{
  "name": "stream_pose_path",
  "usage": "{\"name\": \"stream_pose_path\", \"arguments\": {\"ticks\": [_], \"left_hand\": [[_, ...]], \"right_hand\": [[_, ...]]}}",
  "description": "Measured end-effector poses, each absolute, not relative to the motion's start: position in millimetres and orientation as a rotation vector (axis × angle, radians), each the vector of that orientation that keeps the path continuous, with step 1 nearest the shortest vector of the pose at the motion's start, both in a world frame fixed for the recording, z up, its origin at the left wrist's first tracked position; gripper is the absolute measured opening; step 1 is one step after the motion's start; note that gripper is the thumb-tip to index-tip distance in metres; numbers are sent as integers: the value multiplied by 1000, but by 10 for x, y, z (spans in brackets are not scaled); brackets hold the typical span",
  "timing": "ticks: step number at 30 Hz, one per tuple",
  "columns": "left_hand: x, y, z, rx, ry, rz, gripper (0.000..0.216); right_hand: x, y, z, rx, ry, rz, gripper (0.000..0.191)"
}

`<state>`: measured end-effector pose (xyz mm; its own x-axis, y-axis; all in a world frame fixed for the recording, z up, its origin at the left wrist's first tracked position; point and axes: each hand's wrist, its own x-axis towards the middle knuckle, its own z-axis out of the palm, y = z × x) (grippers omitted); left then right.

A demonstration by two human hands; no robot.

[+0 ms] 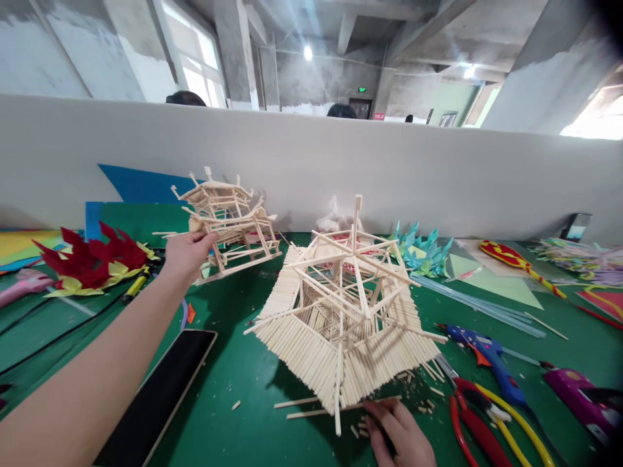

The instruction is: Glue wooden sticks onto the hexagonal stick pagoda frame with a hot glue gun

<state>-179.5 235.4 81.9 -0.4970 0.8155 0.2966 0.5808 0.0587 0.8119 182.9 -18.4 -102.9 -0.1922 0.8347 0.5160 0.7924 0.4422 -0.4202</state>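
Observation:
My left hand (191,251) is closed on the smaller pavilion model (228,227), built from thin wooden sticks. It is tilted and held at its left side, above the table's back part. In the middle stands a larger stick pavilion model (341,350) with slatted roof panels, an open frame on top and an upright post. Below its front corner, my right hand (399,433) has curled fingers at the end of a thin wooden stick (311,414) near the table surface. The fingertips are partly hidden. Short cut stick pieces (426,407) lie beside this hand.
Right of the large model are pliers (479,415), a blue glue gun (487,357), a purple glue gun (579,395) and clear glue sticks (481,305). A black phone-like slab (156,395) lies under my left forearm. Red paper craft (97,256) sits left; a grey partition (311,162) stands behind.

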Motion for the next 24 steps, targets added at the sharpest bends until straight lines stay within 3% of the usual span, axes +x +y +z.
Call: {"name": "stream_pose_path", "arguments": {"ticks": [24], "left_hand": [[-1675, 2373, 989, 1356, 2176, 1181, 27]], "right_hand": [[1818, -191, -973, -1389, -1986, 70, 23]]}}
